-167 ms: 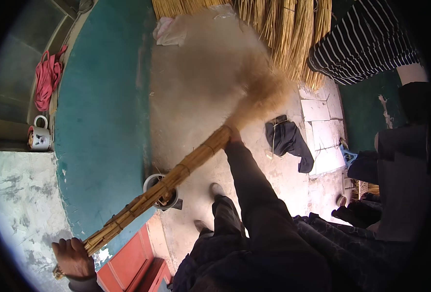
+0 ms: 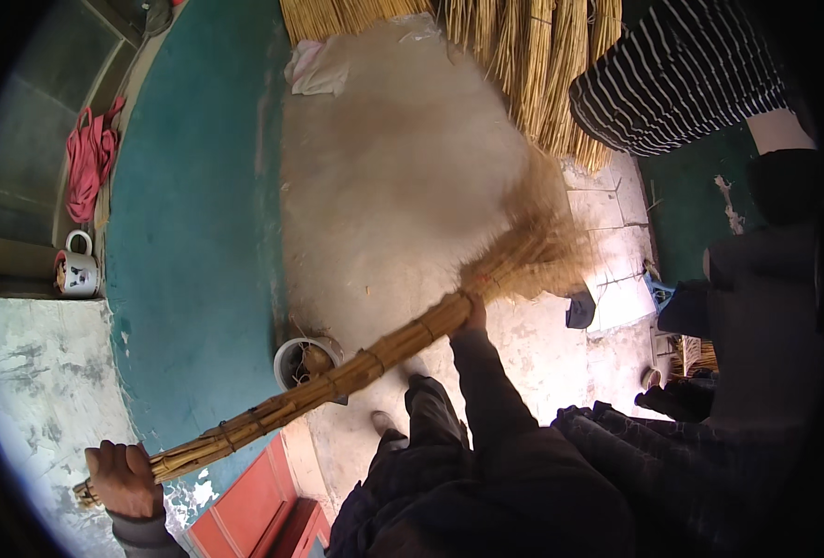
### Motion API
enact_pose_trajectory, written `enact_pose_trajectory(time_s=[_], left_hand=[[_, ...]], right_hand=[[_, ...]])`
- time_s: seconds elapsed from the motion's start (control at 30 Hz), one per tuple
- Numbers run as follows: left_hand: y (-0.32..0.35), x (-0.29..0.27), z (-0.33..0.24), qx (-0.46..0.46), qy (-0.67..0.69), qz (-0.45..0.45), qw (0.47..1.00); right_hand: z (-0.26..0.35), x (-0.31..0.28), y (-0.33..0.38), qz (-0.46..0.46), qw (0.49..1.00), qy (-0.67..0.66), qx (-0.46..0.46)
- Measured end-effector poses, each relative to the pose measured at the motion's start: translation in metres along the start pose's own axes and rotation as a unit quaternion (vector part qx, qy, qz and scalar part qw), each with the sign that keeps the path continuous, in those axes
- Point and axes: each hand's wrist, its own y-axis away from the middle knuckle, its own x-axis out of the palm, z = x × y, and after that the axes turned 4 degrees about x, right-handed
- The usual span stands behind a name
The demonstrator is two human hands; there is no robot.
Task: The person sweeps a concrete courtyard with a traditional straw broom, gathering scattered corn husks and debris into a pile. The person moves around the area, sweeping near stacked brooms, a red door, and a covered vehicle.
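Note:
A long broom [image 2: 338, 381] of bound stalks lies slantwise across the view, tied with several bands along its handle. My left hand [image 2: 126, 479] is closed round the handle's end at the lower left. My right hand [image 2: 474, 314] grips it farther up, just below the head. The broom's brushy head [image 2: 542, 242] is smeared by motion above the floor at centre right. It mostly hides a dark cloth [image 2: 579, 309], whose edge peeks out beneath it.
Stalk bundles [image 2: 547, 84] stand at the far side, near a pale cloth [image 2: 319, 70]. A bucket [image 2: 286, 363] sits beside the green wall [image 2: 189, 232]. A mug [image 2: 79, 272] and a red bag [image 2: 89, 163] rest at left. Someone in a striped garment [image 2: 682, 84] is at far right.
The broom's head has swung right and nearer, over the dark cloth, and the handle lies flatter. My right hand has moved right and nearer with it; my left hand has shifted slightly left.

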Motion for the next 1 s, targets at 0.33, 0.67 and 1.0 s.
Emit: enact_pose_trajectory(time_s=[0.33, 0.67, 1.0], left_hand=[[0.08, 0.01, 0.076, -0.015, -0.1, -0.164, 0.981], [0.034, -0.01, 0.022, -0.001, -0.117, -0.188, 0.975], [-0.077, -0.012, -0.088, 0.166, -0.014, -0.207, 0.964]], right_hand=[[-0.033, 0.024, 0.166, 0.064, 0.986, -0.138, -0.063], [0.01, 0.042, 0.081, 0.121, 0.98, -0.089, -0.133], [0.099, -0.158, 0.088, -0.022, 0.947, 0.111, -0.3]])
